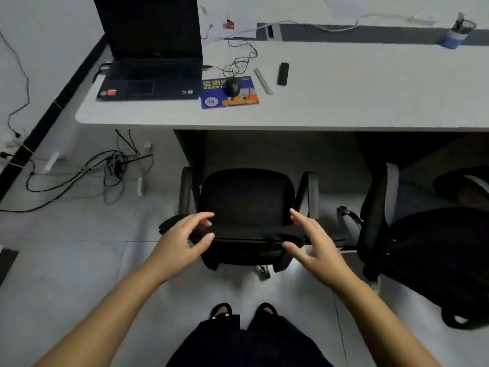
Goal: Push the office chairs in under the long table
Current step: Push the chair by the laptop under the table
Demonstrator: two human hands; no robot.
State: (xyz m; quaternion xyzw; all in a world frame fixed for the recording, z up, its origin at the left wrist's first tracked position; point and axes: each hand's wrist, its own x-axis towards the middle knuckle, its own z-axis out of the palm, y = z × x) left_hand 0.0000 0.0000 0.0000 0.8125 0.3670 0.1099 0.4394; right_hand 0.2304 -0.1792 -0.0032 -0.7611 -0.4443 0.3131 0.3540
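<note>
- I count two office chairs, both on the near side of the long table (344,107). The first black chair (247,202) stands straight in front of me, its seat just short of the table's near edge, not under it. The second chair (423,245) stands to the right of the first, turned sideways, also outside the table.
- I see two hands, both hovering at the top edge of the first chair's backrest. My left hand (185,237) has fingers spread and curled, thumb apart from them; it grasps nothing that I can see. My right hand (315,242) is likewise spread wide, thumb near the backrest edge, not clamped on it.
- On the table I count one open laptop (150,62) at the left end, one blue mouse pad (238,100) just right of it carrying one black mouse (232,86), then one pale stick-like item (263,80) and one small black block (282,74).
- One blue pen cup (456,33) sits at the table's far right.
- A tangle of cables (105,165) lies on the floor left of the table.
</note>
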